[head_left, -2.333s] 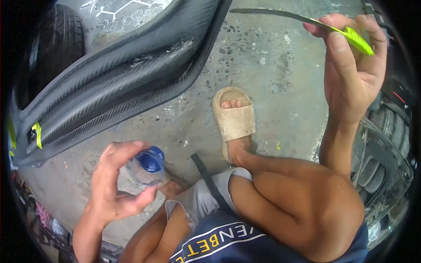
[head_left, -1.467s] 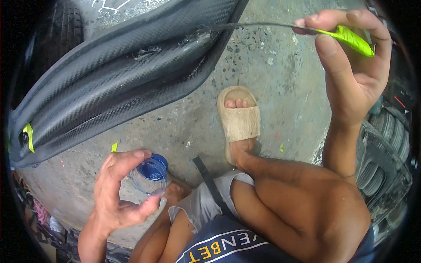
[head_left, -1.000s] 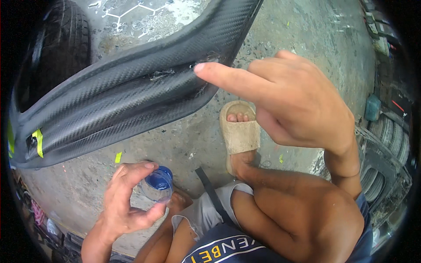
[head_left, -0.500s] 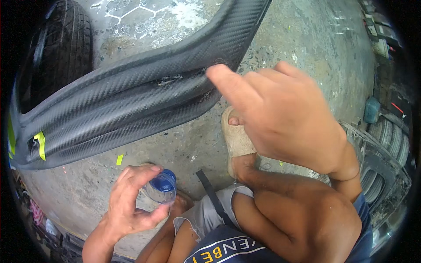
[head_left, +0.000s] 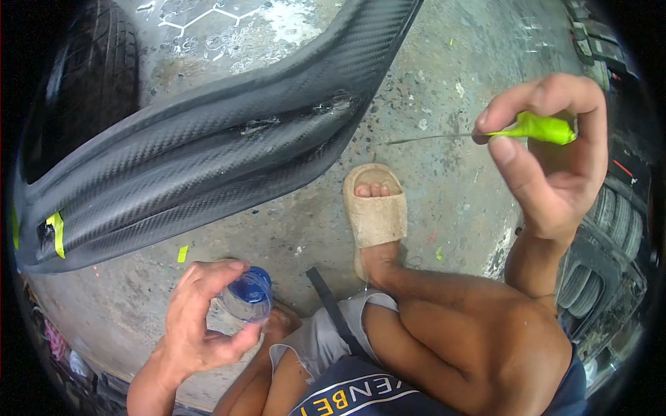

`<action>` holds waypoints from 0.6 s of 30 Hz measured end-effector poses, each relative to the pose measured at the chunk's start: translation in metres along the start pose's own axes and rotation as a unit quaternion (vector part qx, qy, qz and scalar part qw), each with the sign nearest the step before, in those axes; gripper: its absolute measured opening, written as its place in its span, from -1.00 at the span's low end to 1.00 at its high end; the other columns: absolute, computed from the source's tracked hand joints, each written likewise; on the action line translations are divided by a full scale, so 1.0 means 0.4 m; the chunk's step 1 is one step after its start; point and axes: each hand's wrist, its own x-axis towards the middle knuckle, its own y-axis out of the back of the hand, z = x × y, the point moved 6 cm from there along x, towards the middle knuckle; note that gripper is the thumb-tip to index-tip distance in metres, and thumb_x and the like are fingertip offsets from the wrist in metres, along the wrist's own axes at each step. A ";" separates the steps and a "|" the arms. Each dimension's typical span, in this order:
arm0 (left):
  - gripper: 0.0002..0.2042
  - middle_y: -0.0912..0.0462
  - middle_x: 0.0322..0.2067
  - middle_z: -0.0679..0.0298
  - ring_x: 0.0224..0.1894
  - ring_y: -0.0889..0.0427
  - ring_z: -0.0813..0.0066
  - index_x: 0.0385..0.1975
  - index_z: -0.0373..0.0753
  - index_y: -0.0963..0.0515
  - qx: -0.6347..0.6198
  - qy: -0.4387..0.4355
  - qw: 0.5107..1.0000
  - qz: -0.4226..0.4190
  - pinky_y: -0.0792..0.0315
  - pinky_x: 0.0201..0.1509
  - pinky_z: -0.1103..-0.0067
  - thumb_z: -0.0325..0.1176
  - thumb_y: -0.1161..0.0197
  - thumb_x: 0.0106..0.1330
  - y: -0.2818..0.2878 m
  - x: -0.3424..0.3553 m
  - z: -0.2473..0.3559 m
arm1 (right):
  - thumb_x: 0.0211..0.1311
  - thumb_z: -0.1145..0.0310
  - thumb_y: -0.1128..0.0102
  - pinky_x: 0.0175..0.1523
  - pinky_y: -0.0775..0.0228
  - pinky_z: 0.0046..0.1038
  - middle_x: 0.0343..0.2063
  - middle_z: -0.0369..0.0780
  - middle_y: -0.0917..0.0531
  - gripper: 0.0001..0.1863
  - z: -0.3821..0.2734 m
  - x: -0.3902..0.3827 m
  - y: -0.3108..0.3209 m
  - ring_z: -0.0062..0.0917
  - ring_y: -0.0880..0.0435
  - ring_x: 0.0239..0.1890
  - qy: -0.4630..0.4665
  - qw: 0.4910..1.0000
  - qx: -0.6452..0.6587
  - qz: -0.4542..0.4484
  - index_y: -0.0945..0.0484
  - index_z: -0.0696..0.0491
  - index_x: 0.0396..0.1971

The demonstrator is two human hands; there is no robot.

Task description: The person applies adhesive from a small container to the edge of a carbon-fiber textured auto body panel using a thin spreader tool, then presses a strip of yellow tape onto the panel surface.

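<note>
My left hand (head_left: 201,315) is closed around a small clear plastic cup (head_left: 246,305), gripping it between thumb and fingers. Blue shows inside the cup; I cannot tell if it is liquid or part of the cup. Between thumb and fingertips, my right hand (head_left: 548,149) pinches a thin metal pick (head_left: 437,138) with a handle wrapped in bright yellow-green tape. Its tip points left, short of a curved carbon-fibre panel (head_left: 173,166). Two damaged spots mark the panel's ridge: a torn hole and a glossy patch near its right edge. Yellow-green tape (head_left: 57,236) sticks near its left end.
A tyre (head_left: 87,90) stands behind the panel. On the concrete floor lies a scrap of yellow-green tape (head_left: 182,254). My sandalled foot (head_left: 378,208) rests between the panel and my knees. More tyres (head_left: 614,222) and clutter line the right side.
My right hand has moved right, away from the panel, and turned so that the pick shows. The left hand with the cup has barely shifted.
</note>
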 end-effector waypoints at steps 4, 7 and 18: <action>-0.36 -0.66 -0.09 0.05 -0.11 -0.68 0.12 0.07 -0.29 -0.46 0.003 -0.001 1.000 -0.004 -0.54 -0.06 0.35 -0.43 -0.53 -0.11 -0.001 0.002 0.003 | 0.18 0.59 -0.23 -0.11 -0.55 -0.39 -0.24 -0.07 -0.61 -0.60 0.007 0.011 0.014 -0.43 -0.63 -0.25 0.001 0.999 0.054 0.004 -0.26 0.06 -0.05; -0.36 -0.66 -0.09 0.06 -0.12 -0.68 0.12 0.08 -0.29 -0.46 0.010 -0.003 1.000 -0.003 -0.54 -0.06 0.36 -0.43 -0.52 -0.11 0.001 0.002 0.007 | 0.18 0.53 -0.24 -0.15 -0.52 -0.40 -0.27 -0.09 -0.60 -0.54 0.023 0.013 0.018 -0.44 -0.62 -0.28 0.005 0.998 0.068 0.000 -0.26 0.09 0.03; -0.35 -0.66 -0.07 0.06 -0.14 -0.64 0.09 0.07 -0.29 -0.46 0.024 -0.002 1.000 0.005 -0.49 -0.03 0.33 -0.42 -0.50 -0.15 0.002 -0.009 0.016 | 0.07 0.42 -0.26 -0.10 -0.43 -0.28 -0.42 -0.24 -0.55 -0.24 0.170 -0.030 -0.069 -0.47 -0.57 -0.39 -0.104 0.692 0.705 -0.119 -0.21 0.08 0.33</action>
